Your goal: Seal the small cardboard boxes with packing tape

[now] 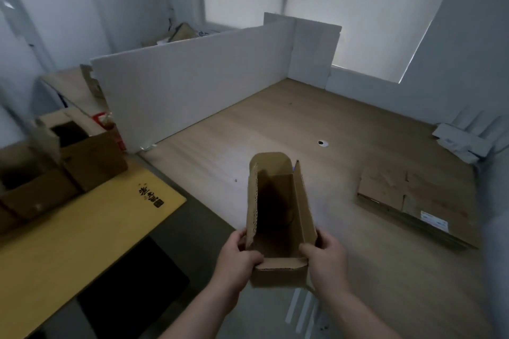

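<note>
I hold a small brown cardboard box (278, 209) in the air over the near edge of the wooden table (275, 118). Its flaps stand open and its dark inside faces me. My left hand (237, 259) grips the near left corner, with the thumb pressing on the near flap. My right hand (326, 259) grips the near right corner. A stack of flattened cardboard boxes (413, 201) lies on the table to the right. No packing tape shows in this view.
A yellow board (82, 228) lies at the left with open brown cartons (68, 162) on it. White foam panels (192, 85) stand along the table's back left. White packets (460, 140) lie at the far right. A small hole (322, 143) sits mid-table.
</note>
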